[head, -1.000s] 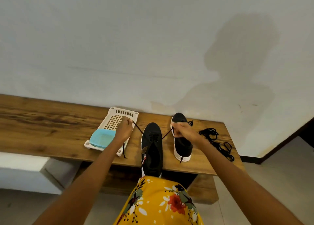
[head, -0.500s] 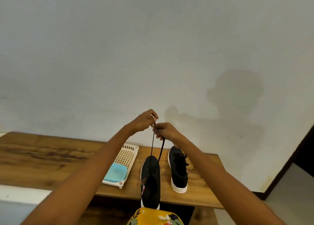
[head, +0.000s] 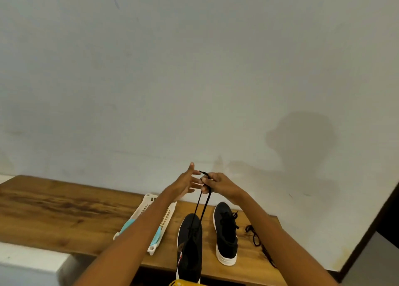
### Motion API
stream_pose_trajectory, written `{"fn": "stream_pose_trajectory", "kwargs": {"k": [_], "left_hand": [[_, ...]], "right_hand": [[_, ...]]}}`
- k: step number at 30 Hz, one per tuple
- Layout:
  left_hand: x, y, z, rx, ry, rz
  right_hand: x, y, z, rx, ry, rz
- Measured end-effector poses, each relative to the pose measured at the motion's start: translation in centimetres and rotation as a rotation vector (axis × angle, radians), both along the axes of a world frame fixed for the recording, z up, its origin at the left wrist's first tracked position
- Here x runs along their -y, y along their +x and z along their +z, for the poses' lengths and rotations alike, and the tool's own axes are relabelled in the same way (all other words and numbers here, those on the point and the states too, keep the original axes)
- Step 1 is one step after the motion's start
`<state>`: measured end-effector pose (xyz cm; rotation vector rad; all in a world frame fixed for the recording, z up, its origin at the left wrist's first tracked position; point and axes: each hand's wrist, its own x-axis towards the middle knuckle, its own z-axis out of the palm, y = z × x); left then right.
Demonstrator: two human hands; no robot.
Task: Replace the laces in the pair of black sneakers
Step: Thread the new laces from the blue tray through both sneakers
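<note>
Above the near edge of the wooden worktop (head: 64, 208), the right hand (head: 218, 185) pinches both ends of the thin, soft black lace (head: 201, 205) rising from the near black sneaker (head: 190, 242), best held near its tips, while the left hand (head: 183, 185) is spread.

Matt black cloth sneakers (head: 225, 231) sit on a grained wooden bench (head: 64, 212) beside a white plastic basket (head: 165, 218).

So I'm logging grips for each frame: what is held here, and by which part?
The right hand pinches both upper ends of the black lace, which rises from the near sneaker. The left hand is open, holding nothing.
</note>
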<state>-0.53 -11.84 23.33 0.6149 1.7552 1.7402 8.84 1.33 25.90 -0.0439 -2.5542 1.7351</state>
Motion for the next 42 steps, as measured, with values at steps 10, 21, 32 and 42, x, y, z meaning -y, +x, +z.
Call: {"fn": "stream_pose_trajectory", "kwargs": {"k": [10, 21, 32, 42], "left_hand": [[-0.2, -0.6, 0.2, -0.036, -0.173, -0.012], [0.6, -0.6, -0.6, -0.108, -0.006, -0.024], [-0.1, -1.7, -3.8, -0.323, -0.289, 0.076], [0.9, 0.9, -15.7, -0.309, -0.609, 0.104]], "right_hand": [[-0.7, -1.0, -0.8, -0.125, 0.769, 0.03], [-0.6, -1.7, -1.4, -0.412, 0.856, -0.311], [-1.6, -1.7, -3.0, -0.365, 0.509, -0.449], [-1.5, -1.6, -13.7, 0.195, 0.653, -0.225]]}}
